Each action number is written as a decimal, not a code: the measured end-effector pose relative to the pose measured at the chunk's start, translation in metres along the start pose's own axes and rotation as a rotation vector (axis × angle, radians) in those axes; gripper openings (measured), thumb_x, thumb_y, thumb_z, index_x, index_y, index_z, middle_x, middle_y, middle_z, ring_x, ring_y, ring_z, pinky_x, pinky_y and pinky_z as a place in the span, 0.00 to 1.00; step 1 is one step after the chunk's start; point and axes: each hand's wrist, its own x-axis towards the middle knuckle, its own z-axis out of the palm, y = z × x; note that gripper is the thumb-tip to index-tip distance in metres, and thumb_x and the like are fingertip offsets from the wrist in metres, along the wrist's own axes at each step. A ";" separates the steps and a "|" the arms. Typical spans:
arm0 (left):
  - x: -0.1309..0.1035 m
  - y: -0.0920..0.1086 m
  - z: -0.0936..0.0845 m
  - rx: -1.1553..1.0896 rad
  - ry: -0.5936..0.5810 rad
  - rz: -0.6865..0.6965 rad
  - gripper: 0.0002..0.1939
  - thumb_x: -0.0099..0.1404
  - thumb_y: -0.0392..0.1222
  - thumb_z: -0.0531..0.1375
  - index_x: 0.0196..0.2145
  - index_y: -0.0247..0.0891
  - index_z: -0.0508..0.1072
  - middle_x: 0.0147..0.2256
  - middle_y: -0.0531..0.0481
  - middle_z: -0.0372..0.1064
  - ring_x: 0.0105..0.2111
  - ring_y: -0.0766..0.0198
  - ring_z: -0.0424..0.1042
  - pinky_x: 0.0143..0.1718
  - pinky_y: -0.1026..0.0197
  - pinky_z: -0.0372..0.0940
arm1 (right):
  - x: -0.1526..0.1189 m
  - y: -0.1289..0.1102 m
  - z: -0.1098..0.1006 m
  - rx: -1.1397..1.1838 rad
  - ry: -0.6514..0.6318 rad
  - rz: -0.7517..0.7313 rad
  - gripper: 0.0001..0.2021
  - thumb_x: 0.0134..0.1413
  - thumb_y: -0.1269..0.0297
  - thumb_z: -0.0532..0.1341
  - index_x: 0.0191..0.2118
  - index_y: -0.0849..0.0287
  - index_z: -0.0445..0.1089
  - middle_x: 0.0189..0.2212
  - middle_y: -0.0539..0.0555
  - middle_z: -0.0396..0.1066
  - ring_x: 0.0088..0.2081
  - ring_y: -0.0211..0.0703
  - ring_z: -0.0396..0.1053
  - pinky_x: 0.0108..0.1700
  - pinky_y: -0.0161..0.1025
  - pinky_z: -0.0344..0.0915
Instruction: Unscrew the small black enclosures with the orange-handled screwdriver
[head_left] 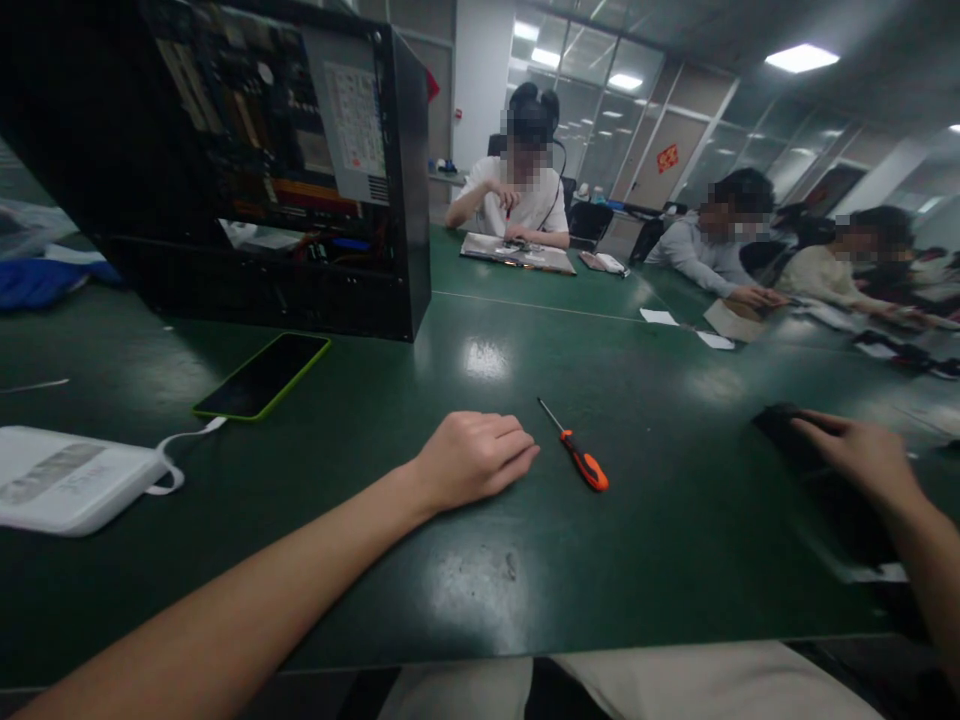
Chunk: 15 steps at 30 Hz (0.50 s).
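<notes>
My left hand (480, 455) rests on the green tabletop, palm down. Its fingers are curled together, and nothing shows in them. Just right of it lies a screwdriver (583, 460) with an orange and black handle, its shaft pointing away to the upper left; the hand does not touch it. At the right edge, my right hand (862, 450) has its fingers closed on the far end of a black, flat-looking thing (832, 495). Blur hides what kind of thing that is.
An opened black computer case (337, 290) stands at the back left, its inside boards showing. In front lies a phone (262, 378) cabled to a white power bank (82, 480). A person (517, 200) sits opposite with a metal panel (517, 252); other people sit along the right.
</notes>
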 end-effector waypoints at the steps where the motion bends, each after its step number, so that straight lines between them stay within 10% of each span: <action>1: 0.000 -0.001 0.000 -0.011 -0.003 -0.013 0.15 0.78 0.42 0.55 0.36 0.36 0.79 0.33 0.49 0.78 0.31 0.63 0.78 0.31 0.61 0.70 | 0.001 0.000 -0.001 -0.019 -0.010 -0.005 0.31 0.58 0.43 0.55 0.55 0.60 0.81 0.38 0.64 0.82 0.43 0.66 0.78 0.45 0.51 0.71; 7: 0.001 0.000 0.001 -0.052 -0.008 -0.030 0.14 0.77 0.41 0.56 0.36 0.36 0.79 0.32 0.49 0.78 0.31 0.62 0.79 0.31 0.60 0.71 | -0.004 -0.006 0.000 -0.143 -0.049 -0.076 0.29 0.63 0.47 0.52 0.57 0.58 0.79 0.40 0.62 0.82 0.43 0.64 0.79 0.44 0.49 0.73; 12: 0.002 0.002 0.001 -0.070 -0.024 -0.029 0.14 0.76 0.40 0.57 0.35 0.35 0.79 0.32 0.49 0.78 0.30 0.62 0.78 0.31 0.60 0.71 | -0.029 -0.025 0.009 -0.278 0.013 -0.247 0.28 0.70 0.58 0.42 0.60 0.67 0.71 0.62 0.69 0.70 0.58 0.63 0.72 0.56 0.51 0.70; 15: 0.003 0.001 0.000 -0.072 -0.036 -0.033 0.14 0.76 0.40 0.57 0.35 0.35 0.79 0.31 0.49 0.78 0.29 0.62 0.78 0.31 0.60 0.70 | -0.044 -0.036 0.011 -0.361 0.024 -0.325 0.24 0.70 0.65 0.41 0.58 0.67 0.68 0.56 0.72 0.71 0.51 0.62 0.75 0.47 0.51 0.71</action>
